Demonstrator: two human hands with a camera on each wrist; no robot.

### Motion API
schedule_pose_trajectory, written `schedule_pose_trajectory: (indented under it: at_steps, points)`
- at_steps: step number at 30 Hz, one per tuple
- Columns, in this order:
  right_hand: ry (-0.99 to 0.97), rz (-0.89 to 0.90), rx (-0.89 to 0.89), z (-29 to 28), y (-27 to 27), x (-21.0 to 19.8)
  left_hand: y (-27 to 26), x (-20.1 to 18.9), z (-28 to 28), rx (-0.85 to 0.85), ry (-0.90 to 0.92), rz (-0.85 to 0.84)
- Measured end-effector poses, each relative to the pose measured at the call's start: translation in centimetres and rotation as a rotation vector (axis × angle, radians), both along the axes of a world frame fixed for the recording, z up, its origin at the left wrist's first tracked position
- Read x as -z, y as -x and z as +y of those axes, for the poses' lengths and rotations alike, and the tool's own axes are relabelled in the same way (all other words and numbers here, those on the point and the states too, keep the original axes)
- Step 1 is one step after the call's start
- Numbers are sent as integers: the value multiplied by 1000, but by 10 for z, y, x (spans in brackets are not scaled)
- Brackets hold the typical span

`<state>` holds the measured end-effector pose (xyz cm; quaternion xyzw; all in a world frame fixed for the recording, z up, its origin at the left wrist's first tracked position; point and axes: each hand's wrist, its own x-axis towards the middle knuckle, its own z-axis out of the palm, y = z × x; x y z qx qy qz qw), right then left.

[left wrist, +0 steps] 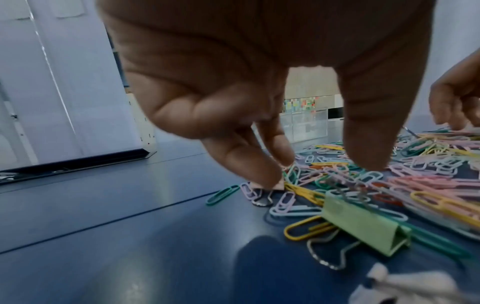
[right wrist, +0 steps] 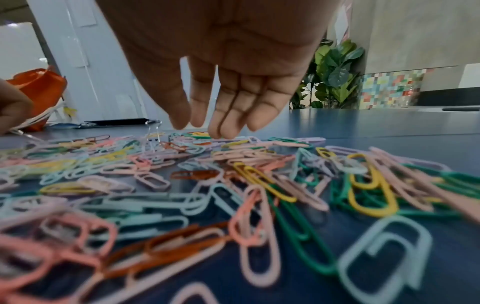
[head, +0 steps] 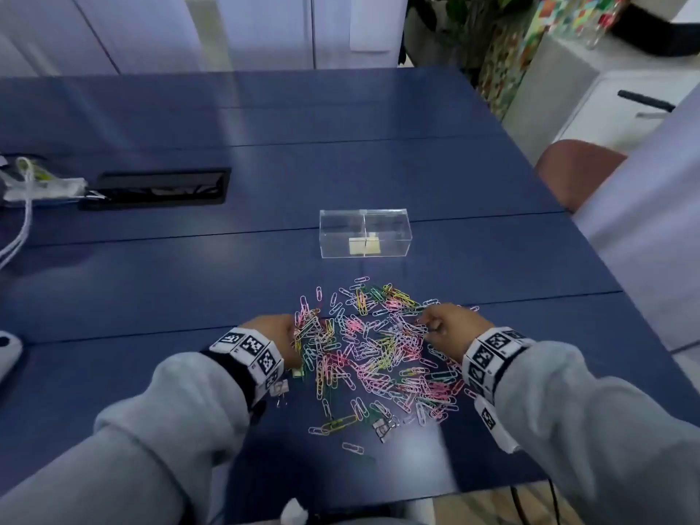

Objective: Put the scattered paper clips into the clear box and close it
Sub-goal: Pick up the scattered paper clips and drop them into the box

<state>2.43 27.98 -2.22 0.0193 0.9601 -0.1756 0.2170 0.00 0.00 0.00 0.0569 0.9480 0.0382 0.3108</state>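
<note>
Item: bench (head: 227, 282), dark blue, carrying everything listed, left to right.

Far left edge: a cable tray (head: 157, 189) is recessed in the surface, with a bundle of bags and cords beside it. No part in the task is judged.

Left hand (head: 282, 341): set at the left margin of the clip heap. In the left wrist view the fingers (left wrist: 249, 164) are seen curled down with tips on the bench among the clips, and the thumb (left wrist: 369, 144) is planted apart on the heap; nothing is seen clamped between them, so the hand is recorded as loosely curled and raking, not holding.

Green binder clip (left wrist: 363, 228): lying at the heap's left margin, just beside the left hand.

Paper clips (head: 375, 354): many, pastel and bright, spread in a loose heap near the front edge of the bench, between the two hands. None is seen in the box.

Clear box (head: 364, 233): standing toward mid-bench, beyond the heap and apart from it. Whether its lid is on cannot be told.

Right hand (head: 447, 327): at the heap's right margin, fingers (right wrist: 228, 115) nearly straight and held together, tips touching the top clips; nothing is gripped.

Step in hand, judged: gathering the scatter inward. Next move, judged: the clips are to be swept together, scooped by both hands, and carried to the box once it is open.
</note>
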Motion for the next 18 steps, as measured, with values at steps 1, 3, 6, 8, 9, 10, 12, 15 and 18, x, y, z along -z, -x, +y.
schedule_pose_trajectory:
  at_steps: [1,3,6,8,9,10,12,15,18]
  points:
    - [-20,1,-29,-3,2,0,-2,0,-1,-18,8,-16]
    - [-82,5,-101,-10,5,-2,-4,3,-5,-24,31,-11]
    - [-131,25,-208,-25,10,-3,-6,11,-7,-41,10,61]
    - [-170,16,-273,-34,16,0,-3,12,-8,-72,-23,120]
    - [-187,4,-293,-37,18,0,0,13,-9,-80,-37,129]
    - [-214,-16,-308,-41,20,1,2,14,-10,-82,-44,121]
    - [-251,-30,-308,-46,23,0,4,18,-10,-72,-53,102]
    - [-232,-13,-259,-49,25,-6,6,25,-11,-73,-75,110]
    - [-183,-44,-228,-48,21,-17,9,27,-15,-71,-94,121]
